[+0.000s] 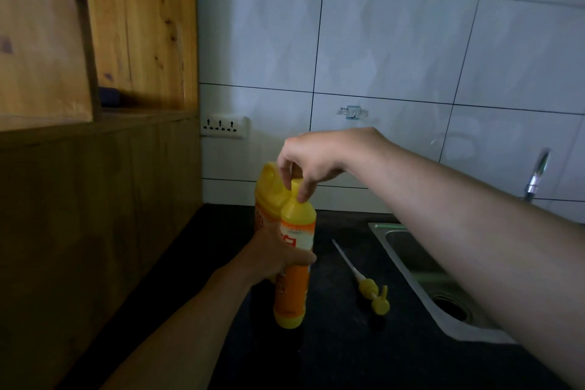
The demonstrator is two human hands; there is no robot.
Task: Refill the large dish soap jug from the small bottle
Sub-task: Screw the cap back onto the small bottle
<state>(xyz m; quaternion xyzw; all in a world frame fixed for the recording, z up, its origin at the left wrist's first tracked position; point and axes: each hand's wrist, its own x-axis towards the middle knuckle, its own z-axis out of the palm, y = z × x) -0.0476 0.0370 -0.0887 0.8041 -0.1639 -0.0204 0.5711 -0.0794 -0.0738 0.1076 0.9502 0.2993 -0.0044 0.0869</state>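
Note:
The small yellow and orange bottle [292, 285] is held upright just above the dark counter, with my left hand [278, 255] wrapped around its middle. My right hand [311, 158] comes from above, and its fingertips pinch the small bottle's yellow cap [296, 191]. Right behind the small bottle stands the large yellow jug [267, 193], mostly hidden; only its handle and shoulder show. A yellow pump head with a long white tube [368, 283] lies flat on the counter to the right of the bottle.
A steel sink [411, 258] with a drain sits at the right, a tap [536, 176] behind it. Wooden cabinet panels [95, 199] wall off the left. A white wall socket [224, 127] is mounted on the tiled wall above the dark counter [332, 342].

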